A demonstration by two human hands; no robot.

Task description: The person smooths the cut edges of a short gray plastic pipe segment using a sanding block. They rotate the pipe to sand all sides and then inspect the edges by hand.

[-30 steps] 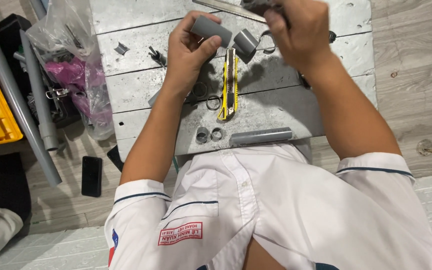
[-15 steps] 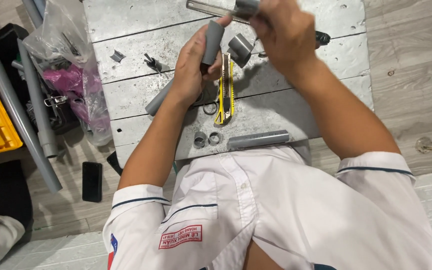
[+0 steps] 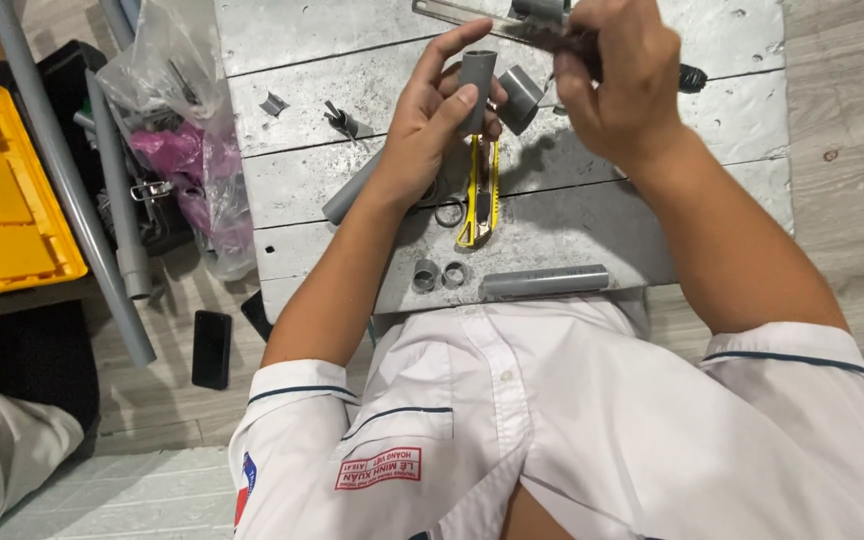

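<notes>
- Since half a second ago, the left hand [image 3: 432, 120] has turned the short grey pipe piece [image 3: 476, 85] more upright, and the right hand [image 3: 617, 85] sits a little lower over the board.
- Left fingers are curled around the pipe piece, thumb on its side, holding it above the grey metal board [image 3: 652, 200].
- Right fingers are closed tight on a dark tool [image 3: 592, 45] whose black end sticks out to the right; its working end is hidden by the hand.
- A grey elbow fitting [image 3: 524, 95] lies just beside the held pipe piece, between the two hands.
- A yellow utility knife [image 3: 480, 190] lies on the board under the left hand, with a metal ring [image 3: 449, 213] beside it.
- Near the board's front edge lie two small grey rings [image 3: 439, 275] and a longer grey pipe [image 3: 544, 281].
- Off the board to the left are a clear plastic bag [image 3: 182, 110], long grey pipes [image 3: 72, 190], a yellow case [image 3: 2, 200] and a black phone [image 3: 212, 348] on the floor.
</notes>
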